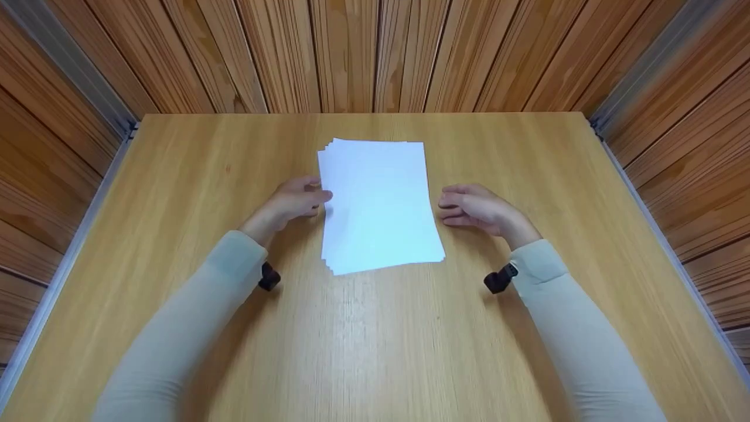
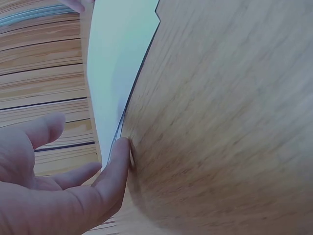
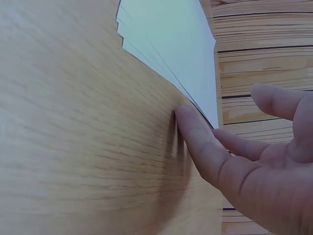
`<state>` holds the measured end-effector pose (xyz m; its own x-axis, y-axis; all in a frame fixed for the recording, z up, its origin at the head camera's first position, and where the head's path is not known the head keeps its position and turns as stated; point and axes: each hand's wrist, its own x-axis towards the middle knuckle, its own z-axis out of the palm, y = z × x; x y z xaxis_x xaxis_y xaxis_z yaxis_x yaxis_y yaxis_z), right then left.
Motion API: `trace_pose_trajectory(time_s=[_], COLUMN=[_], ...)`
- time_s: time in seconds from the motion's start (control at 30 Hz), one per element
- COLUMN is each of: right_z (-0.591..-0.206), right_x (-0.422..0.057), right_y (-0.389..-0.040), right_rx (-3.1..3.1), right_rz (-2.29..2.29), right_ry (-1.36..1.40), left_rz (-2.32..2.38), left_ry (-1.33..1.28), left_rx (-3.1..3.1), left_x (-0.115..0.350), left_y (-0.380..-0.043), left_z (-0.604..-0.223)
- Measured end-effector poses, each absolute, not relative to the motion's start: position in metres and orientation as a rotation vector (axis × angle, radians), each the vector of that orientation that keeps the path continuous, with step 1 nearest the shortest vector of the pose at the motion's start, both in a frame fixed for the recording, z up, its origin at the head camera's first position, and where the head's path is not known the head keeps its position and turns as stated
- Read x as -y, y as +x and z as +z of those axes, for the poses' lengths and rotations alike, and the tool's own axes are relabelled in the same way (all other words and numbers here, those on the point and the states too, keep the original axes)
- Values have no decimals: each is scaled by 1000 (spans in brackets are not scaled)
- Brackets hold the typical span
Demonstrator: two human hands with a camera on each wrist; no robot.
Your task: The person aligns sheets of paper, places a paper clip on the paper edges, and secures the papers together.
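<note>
A stack of white paper sheets (image 1: 378,205) lies on the wooden table, its edges uneven and slightly fanned at the corners. At its left side is my left hand (image 1: 293,202); the fingertips meet the paper's edge, and the thumb reaches over the sheets. The left wrist view shows that thumb (image 2: 46,129) raised off the paper. My right hand (image 1: 477,208) is beside the right edge, fingers slightly bent, thumb lifted. In the right wrist view, its index fingertip (image 3: 188,115) is close against the sheets' edge; whether it touches, I cannot tell. Neither hand grips the stack.
The wooden tabletop (image 1: 363,346) extends around the stack. Plank walls (image 1: 345,58) stand behind it and on both sides, with grey metal strips along the table's side edges. A small black device (image 1: 500,279) is strapped at each wrist.
</note>
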<state>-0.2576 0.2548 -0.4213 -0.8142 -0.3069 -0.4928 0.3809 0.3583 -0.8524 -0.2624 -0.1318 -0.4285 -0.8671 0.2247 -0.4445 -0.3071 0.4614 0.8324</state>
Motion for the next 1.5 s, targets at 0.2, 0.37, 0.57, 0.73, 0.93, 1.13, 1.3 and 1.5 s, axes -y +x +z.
trace_pose_trajectory(time_s=[0.2,0.37,0.57,0.73,0.93,1.13,1.3,1.5], right_z=[-422,-421,-422,-424,-424,-423,-423,-424], right_x=[-254,-254,-252,-251,-248,-244,-242,-241], right_y=[-263,-265,-266,-267,-270,-270,-272,-272], right_rx=[-1956,-1955,-1947,-1938,-1924,-1934,-1936,-1939], right_rz=[-1548,-1554,-1566,-1574,-1586,-1586,-1576,-1568], right_ry=[123,142,128,147,141,105,118,114], left_rz=[1426,1426,1485,1532,1565,1578,1579,1589], left_ry=[-121,-164,-214,-278,-335,-365,-423,-463], left_rx=[-2123,-2093,-1997,-1932,-1904,-1885,-1873,-1858], left_x=[132,130,131,131,131,130,128,123], left_y=[-265,-269,-271,-273,-277,-281,-283,-284], left_z=[-426,-423,-420,-420,-420,-418,-416,-416])
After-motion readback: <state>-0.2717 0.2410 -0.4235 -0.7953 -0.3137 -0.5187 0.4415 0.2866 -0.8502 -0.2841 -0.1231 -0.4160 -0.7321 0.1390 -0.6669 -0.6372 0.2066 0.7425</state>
